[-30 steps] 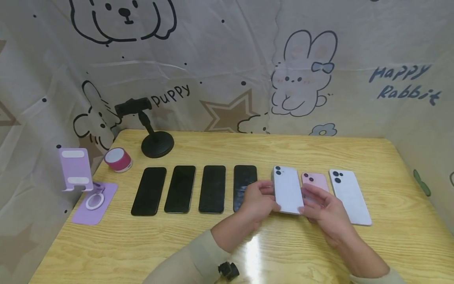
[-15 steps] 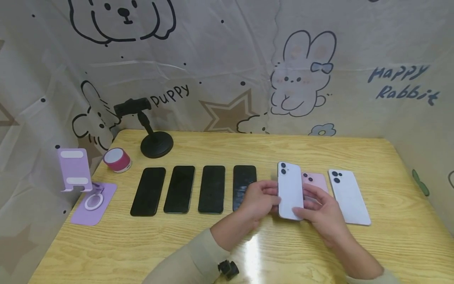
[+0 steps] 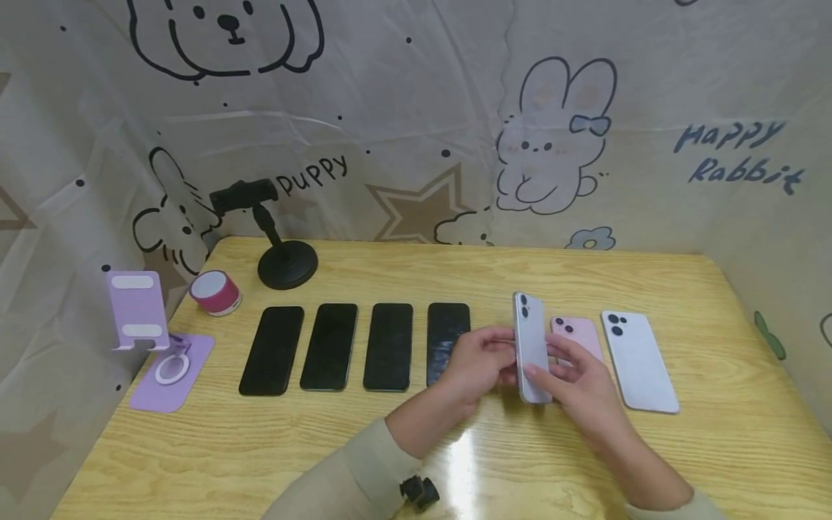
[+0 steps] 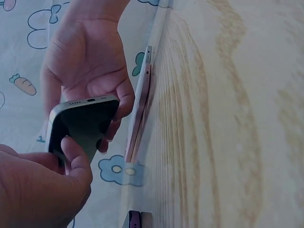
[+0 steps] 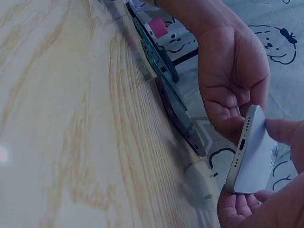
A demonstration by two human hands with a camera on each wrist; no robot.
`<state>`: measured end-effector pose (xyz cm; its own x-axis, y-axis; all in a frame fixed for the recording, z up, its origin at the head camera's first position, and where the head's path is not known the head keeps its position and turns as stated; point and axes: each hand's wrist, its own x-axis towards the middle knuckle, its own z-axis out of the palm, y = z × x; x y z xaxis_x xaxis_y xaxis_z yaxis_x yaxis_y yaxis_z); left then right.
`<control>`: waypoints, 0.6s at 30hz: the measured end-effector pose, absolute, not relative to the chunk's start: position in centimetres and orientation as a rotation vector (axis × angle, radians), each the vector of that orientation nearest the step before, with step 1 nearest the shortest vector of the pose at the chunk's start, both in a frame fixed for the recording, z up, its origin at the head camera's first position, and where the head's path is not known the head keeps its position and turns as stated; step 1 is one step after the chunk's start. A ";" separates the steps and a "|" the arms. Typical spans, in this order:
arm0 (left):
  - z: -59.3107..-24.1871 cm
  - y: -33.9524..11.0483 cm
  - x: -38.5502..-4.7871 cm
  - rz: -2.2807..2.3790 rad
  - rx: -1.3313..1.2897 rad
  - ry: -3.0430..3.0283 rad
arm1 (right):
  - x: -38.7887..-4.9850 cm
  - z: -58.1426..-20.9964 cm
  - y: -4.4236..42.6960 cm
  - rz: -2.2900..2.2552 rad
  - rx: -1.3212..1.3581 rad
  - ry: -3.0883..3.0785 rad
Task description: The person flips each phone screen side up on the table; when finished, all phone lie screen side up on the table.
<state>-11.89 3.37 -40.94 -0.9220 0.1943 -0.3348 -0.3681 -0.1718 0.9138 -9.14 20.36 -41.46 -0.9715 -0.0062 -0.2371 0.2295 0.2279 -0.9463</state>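
A white smartphone (image 3: pixel 534 350) with two rear lenses is held above the table, between both hands. It stands tilted, back turned towards the right hand and black screen (image 4: pixel 85 126) towards the left. My right hand (image 3: pixel 588 393) grips its right side, thumb on the back and fingers round the far edge. My left hand (image 3: pixel 477 365) holds the left side; in the left wrist view a digit lies against the screen. The bottom edge with its charging port shows in both wrist views. Beneath the right fingers lies a pink smartphone (image 3: pixel 577 334), partly hidden.
A larger white phone (image 3: pixel 640 361) lies to the right. Several black-screened phones, among them one (image 3: pixel 448 336) partly behind the left hand, lie in a row leftward. Further left are a purple phone stand (image 3: pixel 172 375), a pink speaker (image 3: pixel 217 292) and a black stand (image 3: pixel 286 263).
The white smartphone has lifted and shifted slightly right. It has turned about its long axis, so its left side edge now shows. The right hand has moved a little left.
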 end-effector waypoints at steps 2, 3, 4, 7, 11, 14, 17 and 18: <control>-41.0 3.4 -11.9 2.153 -0.178 1.740 | -9.0 -41.4 20.2 -1.854 0.171 2.283; -41.0 3.4 -11.9 2.150 -0.165 1.749 | -8.9 -41.4 20.2 -1.866 0.145 2.274; -41.1 3.4 -11.9 2.147 -0.153 1.762 | -8.9 -41.4 20.2 -1.879 0.118 2.268; -41.2 3.4 -12.0 2.129 -0.114 1.810 | -8.7 -41.4 20.1 -1.927 0.031 2.249; -41.5 3.2 -12.1 2.025 -0.061 2.002 | -8.5 -41.3 20.2 -2.059 -0.106 2.181; -41.7 3.0 -12.2 1.949 -0.048 2.110 | -8.3 -41.2 20.2 -2.168 -0.219 2.073; -41.9 2.9 -12.3 1.921 -0.049 2.129 | -8.1 -41.0 20.4 -2.235 -0.324 1.955; -41.9 2.9 -12.3 1.920 -0.053 2.125 | -8.0 -40.9 20.4 -2.250 -0.350 1.917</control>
<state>-12.31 2.86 -41.89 -0.9611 0.1568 -0.2276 -0.2105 0.1180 0.9704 -8.02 20.45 -40.93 -0.9589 -0.2749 0.0705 -0.0259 -0.1626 -0.9864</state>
